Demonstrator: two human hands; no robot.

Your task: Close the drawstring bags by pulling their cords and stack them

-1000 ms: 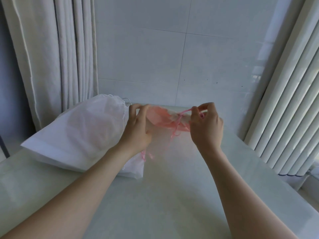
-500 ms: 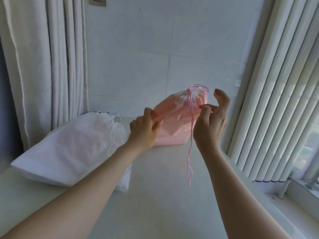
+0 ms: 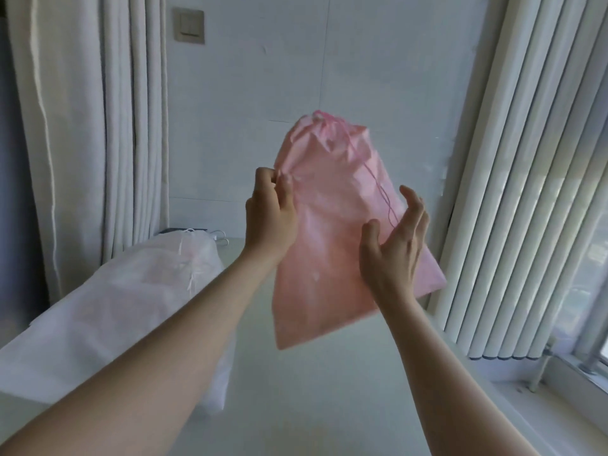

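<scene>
Hanging at the left, a pale curtain is seen, and white vertical blinds are seen at the right before a window. Between them a light table is placed against the tiled wall.

On the left part of the table a large white bag is laid flat. Its mouth is turned toward the wall and a thin white cord is seen there.

The pink bag is held up in the air above the table, to the right of the white bag and apart from it. It is kept nearly upright, a little tilted, and its mouth at the top is gathered into folds.

The left hand is raised at the left edge of the pink bag. Its fingers are curled and the edge of the fabric is pinched between thumb and fingertips.

The right hand is held wide, with the fingers spread and only lightly bent, and nothing is gripped by it. The palm is turned toward the right side of the pink bag; whether the fabric is really touched cannot be told.

A thin pink cord is seen running down from the gathered mouth along the front of the bag, and its lower end is near the right fingers.

A small wall switch is mounted high beside the curtain.
</scene>
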